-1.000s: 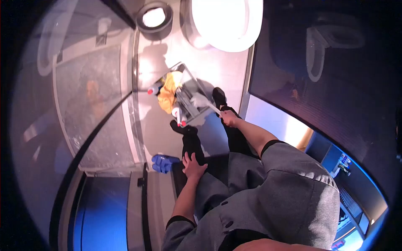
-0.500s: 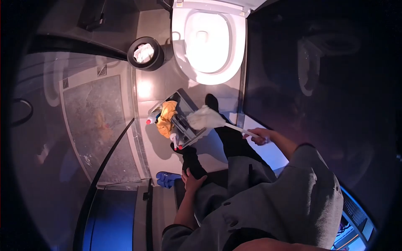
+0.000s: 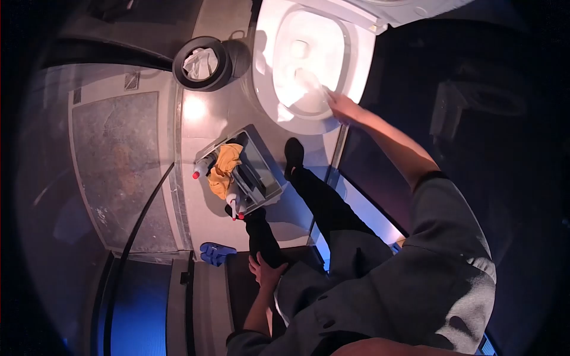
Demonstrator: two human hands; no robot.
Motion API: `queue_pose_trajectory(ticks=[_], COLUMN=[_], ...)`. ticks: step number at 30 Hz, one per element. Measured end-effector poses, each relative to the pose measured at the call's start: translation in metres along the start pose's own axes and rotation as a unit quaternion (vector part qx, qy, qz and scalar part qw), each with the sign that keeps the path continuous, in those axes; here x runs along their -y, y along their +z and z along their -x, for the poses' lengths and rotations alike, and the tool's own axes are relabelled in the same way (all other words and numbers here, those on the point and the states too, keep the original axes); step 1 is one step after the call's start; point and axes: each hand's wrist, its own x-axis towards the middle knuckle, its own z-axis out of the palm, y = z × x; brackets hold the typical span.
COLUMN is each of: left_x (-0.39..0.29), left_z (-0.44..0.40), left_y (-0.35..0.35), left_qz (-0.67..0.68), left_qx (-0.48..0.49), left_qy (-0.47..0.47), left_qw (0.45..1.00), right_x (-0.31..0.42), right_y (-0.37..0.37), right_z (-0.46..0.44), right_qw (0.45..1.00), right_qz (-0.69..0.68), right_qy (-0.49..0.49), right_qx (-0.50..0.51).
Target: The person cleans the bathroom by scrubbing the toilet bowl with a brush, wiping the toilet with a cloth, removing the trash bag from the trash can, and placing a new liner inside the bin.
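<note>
My right hand (image 3: pixel 345 109) is closed around the handle of a white toilet brush (image 3: pixel 308 80) with a fluffy, mop-like head. The brush head is down inside the bowl of the white toilet (image 3: pixel 267 98), blurred and partly washed out by glare. My fist is above the right side of the seat. Lower down, my left hand (image 3: pixel 266 272) lies on my left leg near the knee, fingers spread and holding nothing.
A grey caddy (image 3: pixel 272 188) with a yellow cloth (image 3: pixel 223 169) and red-tipped bottles (image 3: pixel 234 203) stands on the floor between my feet and the toilet. A black bin (image 3: pixel 223 71) holds white paper. Blue slippers (image 3: pixel 217 253) lie left of my leg. Dark walls flank the toilet.
My right hand has carried the brush from above the caddy up and forward into the toilet bowl. The left hand stays on my leg. The view has shifted slightly.
</note>
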Motion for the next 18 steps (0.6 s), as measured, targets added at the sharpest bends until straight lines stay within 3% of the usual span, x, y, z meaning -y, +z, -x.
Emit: queue_pose_trajectory(ticks=[2,4,5,7,10,11,12,14,15,17,18], left_x=[-0.004,-0.005,-0.007,-0.006,-0.014,-0.015,-0.013,-0.008,-0.008,-0.009,-0.007], left_z=[0.003,0.007,0.005,0.009,-0.002,-0.003,0.004,0.006,0.003,0.004,0.004], left_y=[0.002,0.007,0.007,0.009,0.005,0.003,0.004,0.005,0.003,-0.003,-0.004], left_qz=[0.009,0.019,0.015,0.013,0.032,0.016,-0.003,0.001,0.009,0.003,-0.002], left_qx=[-0.007,-0.015,-0.010,0.003,-0.019,-0.010,0.009,0.012,0.001,0.013,0.019], left_qy=[0.002,-0.004,-0.009,-0.022,0.009,-0.008,-0.027,-0.018,-0.011,-0.011,-0.015], left_qw=[1.000,1.000,1.000,1.000,0.999,1.000,1.000,1.000,1.000,1.000,1.000], right_x=[-0.012,-0.028,-0.035,-0.004,-0.009,0.006,-0.011,-0.006,-0.001,0.012,0.021], right_y=[0.019,-0.017,-0.004,0.000,0.013,0.004,0.002,-0.013,-0.019,-0.023,-0.022], right_z=[-0.056,-0.200,-0.212,-0.192,-0.152,-0.120,-0.104,-0.051,-0.020,0.041,0.064], right_qw=[0.999,0.993,0.987,0.940,0.982,0.991,0.945,0.974,0.972,0.952,0.957], right_qz=[0.033,0.010,-0.003,-0.233,-0.155,-0.020,0.299,0.196,0.201,0.255,0.210], right_qy=[-0.016,0.049,0.080,0.241,0.105,0.111,-0.096,0.095,0.102,0.054,0.088], right_qx=[0.027,0.103,0.138,0.057,0.006,0.071,0.086,0.067,0.060,0.158,0.182])
